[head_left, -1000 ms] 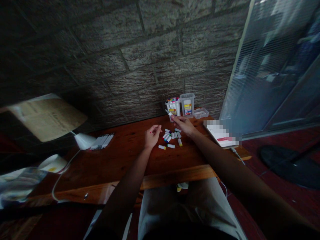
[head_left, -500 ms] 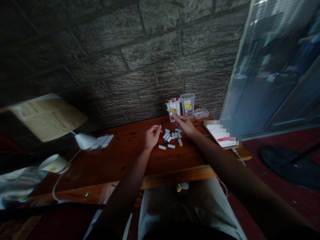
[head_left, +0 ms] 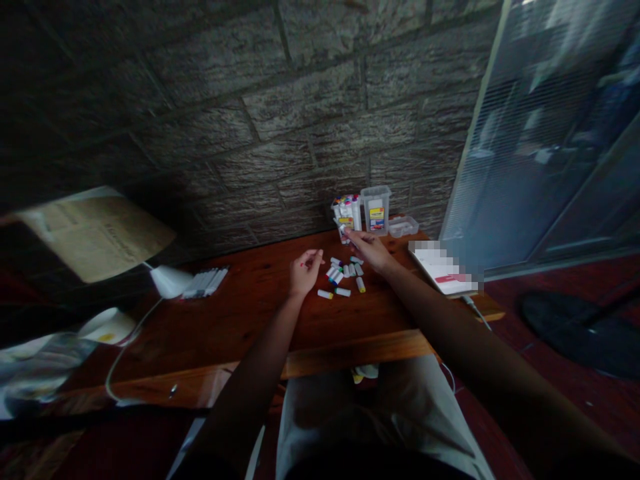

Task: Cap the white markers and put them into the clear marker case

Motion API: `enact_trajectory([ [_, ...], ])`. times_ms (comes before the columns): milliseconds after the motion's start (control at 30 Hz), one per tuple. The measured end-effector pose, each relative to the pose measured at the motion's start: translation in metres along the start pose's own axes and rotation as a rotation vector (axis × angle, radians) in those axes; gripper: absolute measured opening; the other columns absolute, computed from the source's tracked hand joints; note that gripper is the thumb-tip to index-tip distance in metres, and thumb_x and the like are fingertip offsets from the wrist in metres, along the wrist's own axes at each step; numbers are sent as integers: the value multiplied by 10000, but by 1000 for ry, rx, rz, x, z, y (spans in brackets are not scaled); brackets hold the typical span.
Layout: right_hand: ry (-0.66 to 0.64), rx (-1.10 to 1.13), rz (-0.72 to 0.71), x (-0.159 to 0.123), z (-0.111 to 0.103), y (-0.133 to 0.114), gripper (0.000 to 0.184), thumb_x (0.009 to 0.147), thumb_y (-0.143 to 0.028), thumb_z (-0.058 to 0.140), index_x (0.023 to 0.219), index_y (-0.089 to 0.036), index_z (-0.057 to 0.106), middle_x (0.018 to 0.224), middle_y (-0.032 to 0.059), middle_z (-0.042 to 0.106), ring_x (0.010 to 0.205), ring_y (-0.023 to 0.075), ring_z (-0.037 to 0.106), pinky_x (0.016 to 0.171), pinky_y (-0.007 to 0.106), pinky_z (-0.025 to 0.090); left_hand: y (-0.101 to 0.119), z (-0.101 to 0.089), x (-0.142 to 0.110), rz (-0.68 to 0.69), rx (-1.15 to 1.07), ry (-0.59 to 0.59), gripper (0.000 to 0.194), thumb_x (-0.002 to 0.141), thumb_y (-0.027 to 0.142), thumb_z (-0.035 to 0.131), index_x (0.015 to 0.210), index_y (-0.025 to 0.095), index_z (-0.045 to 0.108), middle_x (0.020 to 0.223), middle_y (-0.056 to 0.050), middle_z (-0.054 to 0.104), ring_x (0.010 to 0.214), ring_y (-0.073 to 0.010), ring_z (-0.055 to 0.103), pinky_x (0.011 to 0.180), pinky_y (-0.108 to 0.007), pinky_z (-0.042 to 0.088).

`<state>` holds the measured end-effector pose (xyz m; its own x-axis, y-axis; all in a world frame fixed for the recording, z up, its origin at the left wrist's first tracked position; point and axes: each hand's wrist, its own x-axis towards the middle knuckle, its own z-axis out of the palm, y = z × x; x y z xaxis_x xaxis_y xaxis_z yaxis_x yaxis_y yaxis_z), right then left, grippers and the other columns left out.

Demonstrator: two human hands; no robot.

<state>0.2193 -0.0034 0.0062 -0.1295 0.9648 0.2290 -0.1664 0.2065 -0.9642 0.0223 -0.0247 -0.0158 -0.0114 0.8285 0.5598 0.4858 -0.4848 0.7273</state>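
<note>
My right hand (head_left: 369, 247) has its fingers pinched on a small white piece (head_left: 342, 229), which looks like a marker cap. That piece is at the front of a clear box (head_left: 357, 219) packed with white markers (head_left: 346, 201) with coloured ends. Low over the table, my left hand (head_left: 304, 272) has its fingers curled together. A red spot shows on it, and what lies between its fingers is too small to make out. Short white marker caps (head_left: 335, 274) with coloured ends lie scattered on the wood between and below my hands.
An open clear box (head_left: 375, 227) with a yellow label and a shallow clear lid (head_left: 403, 227) stand by the wall. Several white markers (head_left: 205, 283) lie beside a lamp (head_left: 97, 233) on the left. A white tablet-like item (head_left: 440, 267) lies at the table's (head_left: 240, 313) right end.
</note>
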Motion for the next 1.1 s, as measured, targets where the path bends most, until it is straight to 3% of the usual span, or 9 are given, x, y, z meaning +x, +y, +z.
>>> enact_trajectory([
  [1100,-9,24,15,-3,1,-4,521,723,-673,632,848,-171,694,537,-51,435,414,50,306,405,222,172,-3,0,0,8,38,0,306,877,464,552,855,184,672,713,-36,718,668,-159,666,619,-242,469],
])
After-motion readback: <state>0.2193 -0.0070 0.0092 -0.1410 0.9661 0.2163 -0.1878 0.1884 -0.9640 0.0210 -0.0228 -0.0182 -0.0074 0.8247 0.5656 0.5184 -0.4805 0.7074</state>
